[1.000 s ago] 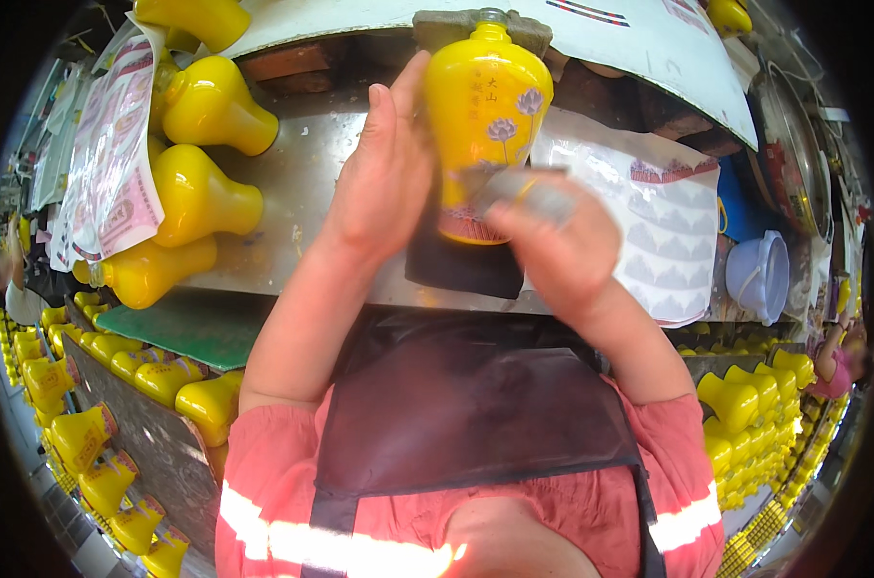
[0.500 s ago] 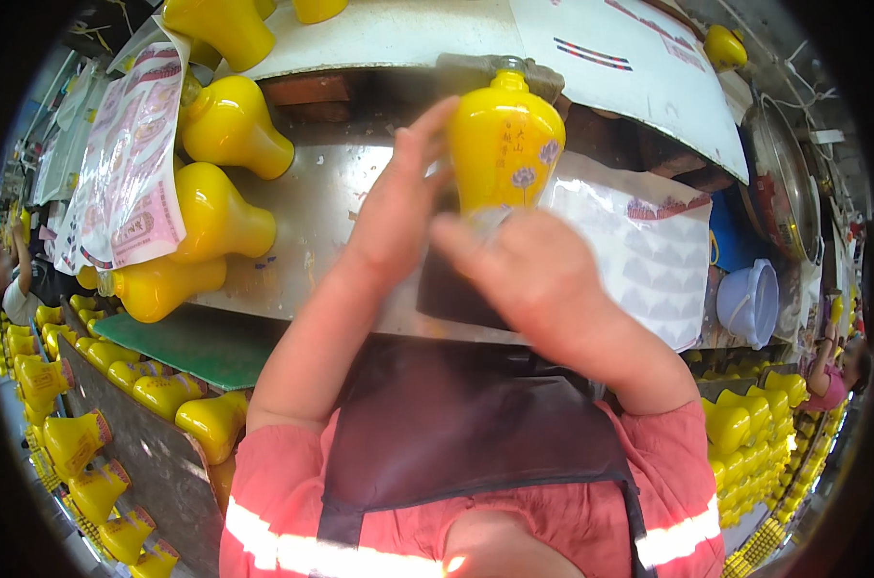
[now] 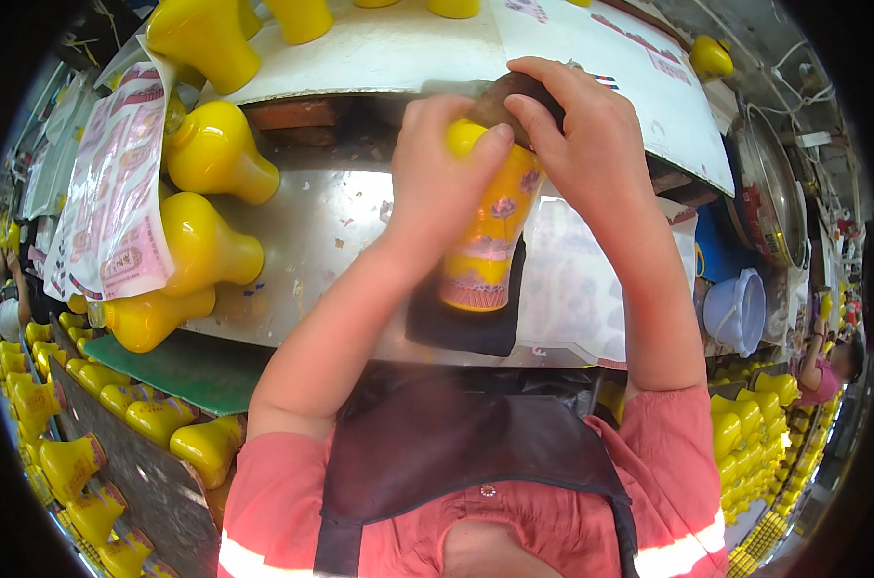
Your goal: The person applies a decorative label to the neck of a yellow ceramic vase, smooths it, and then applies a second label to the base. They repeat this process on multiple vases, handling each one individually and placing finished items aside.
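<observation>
A yellow plastic bottle with a flower-printed label sleeve (image 3: 485, 231) is standing upright on a dark square pad (image 3: 461, 323), which is lying on a scuffed metal work surface (image 3: 331, 231) directly before the person. The left hand (image 3: 437, 183) is wrapping around the bottle's upper left side, fingers curled and closed against its shoulder, thumb pressing near the top. The right hand (image 3: 577, 130) is arching over the bottle's top, fingers bent and gripping a dark rounded object (image 3: 509, 91) sitting over the neck; what that object is cannot be told.

To the right of the pad, a sheet of pale printed wrapping film (image 3: 577, 289) is lying flat on the surface. At left, three unlabelled yellow bottles (image 3: 211, 154) are lying on their sides beside a stack of pink-and-white printed label sheets (image 3: 109, 193). A white curved board (image 3: 389, 48) is arching above the hands, carrying further yellow bottles. A translucent bluish plastic tub (image 3: 736, 310) is sitting at right. Rows of yellow bottles (image 3: 56, 424) are filling the lower left, and more are filling the lower right.
</observation>
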Demonstrator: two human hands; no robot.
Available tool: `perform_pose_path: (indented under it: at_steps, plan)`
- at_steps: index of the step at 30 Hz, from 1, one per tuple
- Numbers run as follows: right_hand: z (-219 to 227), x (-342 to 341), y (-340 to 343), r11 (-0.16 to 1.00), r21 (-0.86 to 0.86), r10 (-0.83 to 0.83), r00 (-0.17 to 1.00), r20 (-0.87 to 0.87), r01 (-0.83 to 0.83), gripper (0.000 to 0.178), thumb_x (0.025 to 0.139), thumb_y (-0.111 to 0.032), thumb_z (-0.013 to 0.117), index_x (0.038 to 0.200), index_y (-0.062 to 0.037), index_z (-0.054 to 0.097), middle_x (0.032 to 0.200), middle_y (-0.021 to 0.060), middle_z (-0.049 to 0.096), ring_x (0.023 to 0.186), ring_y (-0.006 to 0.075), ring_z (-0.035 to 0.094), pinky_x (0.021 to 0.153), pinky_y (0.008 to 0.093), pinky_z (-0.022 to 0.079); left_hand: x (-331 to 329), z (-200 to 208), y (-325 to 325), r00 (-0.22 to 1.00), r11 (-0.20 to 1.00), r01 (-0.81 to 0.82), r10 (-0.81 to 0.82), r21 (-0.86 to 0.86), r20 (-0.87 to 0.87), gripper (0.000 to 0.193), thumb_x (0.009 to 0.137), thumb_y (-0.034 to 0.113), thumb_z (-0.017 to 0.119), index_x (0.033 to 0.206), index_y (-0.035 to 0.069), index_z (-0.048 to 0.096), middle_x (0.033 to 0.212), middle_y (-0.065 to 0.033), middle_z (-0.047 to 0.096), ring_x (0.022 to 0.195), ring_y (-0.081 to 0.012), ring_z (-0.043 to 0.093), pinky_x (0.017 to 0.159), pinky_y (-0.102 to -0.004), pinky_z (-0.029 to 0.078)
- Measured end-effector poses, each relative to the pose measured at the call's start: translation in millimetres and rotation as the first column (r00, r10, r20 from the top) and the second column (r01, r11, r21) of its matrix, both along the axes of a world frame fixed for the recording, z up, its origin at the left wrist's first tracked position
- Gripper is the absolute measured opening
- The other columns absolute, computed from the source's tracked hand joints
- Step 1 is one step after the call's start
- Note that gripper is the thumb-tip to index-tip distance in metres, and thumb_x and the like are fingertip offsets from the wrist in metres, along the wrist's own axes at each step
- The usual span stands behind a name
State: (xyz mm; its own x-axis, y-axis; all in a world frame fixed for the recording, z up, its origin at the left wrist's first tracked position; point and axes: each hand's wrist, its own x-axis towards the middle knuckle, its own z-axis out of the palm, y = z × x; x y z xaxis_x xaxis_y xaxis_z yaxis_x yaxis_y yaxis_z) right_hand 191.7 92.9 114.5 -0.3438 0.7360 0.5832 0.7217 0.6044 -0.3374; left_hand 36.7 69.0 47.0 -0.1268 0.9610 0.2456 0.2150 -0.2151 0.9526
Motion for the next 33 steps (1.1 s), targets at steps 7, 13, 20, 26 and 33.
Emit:
perform_pose_path:
  at_steps: [7, 13, 20, 26, 33]
  plan:
    - [7.2, 9.4, -8.8, 0.978, -0.205, -0.086, 0.975, -0.204, 0.043, 0.026, 0.091, -0.011, 0.071, 0.115, -0.0028, 0.072, 0.099, 0.0160, 0.075, 0.087, 0.0275, 0.073, 0.080, 0.0340, 0.057, -6.8, -13.0, 10.4, 0.988, 0.997, 0.080, -0.077, -0.018, 0.136, 0.035, 0.096, 0.029, 0.062, 0.117, 0.001, 0.065, 0.120, -0.0190, 0.058, 0.113, -0.0350, 0.059, 0.102, -0.0409, 0.046]
    - [-3.0, 8.6, -4.6, 0.995, -0.098, -0.034, 0.991, -0.131, 0.022, 0.024, 0.089, -0.013, 0.069, 0.109, -0.0014, 0.071, 0.094, 0.0207, 0.074, 0.084, 0.0380, 0.072, 0.076, 0.0414, 0.057, -4.4, -10.6, 3.8, 0.990, 0.996, 0.082, -0.084, 0.021, 0.115, 0.036, 0.096, 0.029, 0.065, 0.118, 0.000, 0.065, 0.119, -0.0147, 0.058, 0.111, -0.0275, 0.058, 0.099, -0.0360, 0.047]
    - [-2.6, 23.6, -33.5, 0.944, 0.323, -0.101, 0.990, 0.095, 0.066, 0.028, 0.086, 0.000, 0.076, 0.112, -0.0105, 0.076, 0.099, 0.0094, 0.077, 0.083, 0.0236, 0.074, 0.075, 0.0303, 0.058, -9.0, -12.4, 12.6, 0.985, 0.993, 0.108, -0.101, -0.045, 0.142, 0.027, 0.097, 0.021, 0.070, 0.112, -0.001, 0.067, 0.108, -0.0057, 0.066, 0.094, -0.0126, 0.063, 0.084, -0.0270, 0.052]
    - [-34.8, 1.6, -91.2, 0.862, 0.210, 0.403, 0.875, 0.270, -0.462, 0.027, 0.074, -0.010, 0.077, 0.100, -0.0130, 0.077, 0.091, 0.0042, 0.066, 0.087, 0.0247, 0.071, 0.073, 0.0363, 0.059, -6.7, -10.5, 13.2, 0.856, 0.976, 0.185, -0.101, -0.118, 0.507, 0.020, 0.101, 0.018, 0.067, 0.112, 0.001, 0.070, 0.101, -0.0052, 0.071, 0.088, -0.0117, 0.067, 0.081, -0.0258, 0.056]
    - [-16.9, -25.6, -105.4, 0.817, -0.202, 0.566, 0.680, 0.467, -0.541, 0.022, 0.073, -0.014, 0.069, 0.095, -0.0083, 0.070, 0.083, 0.0042, 0.055, 0.082, 0.0235, 0.065, 0.075, 0.0349, 0.057, -13.8, 5.3, 1.6, 0.813, 0.964, 0.252, -0.161, -0.090, 0.559, 0.029, 0.105, 0.022, 0.061, 0.121, -0.001, 0.067, 0.106, -0.0051, 0.070, 0.100, -0.0130, 0.064, 0.090, -0.0310, 0.054]
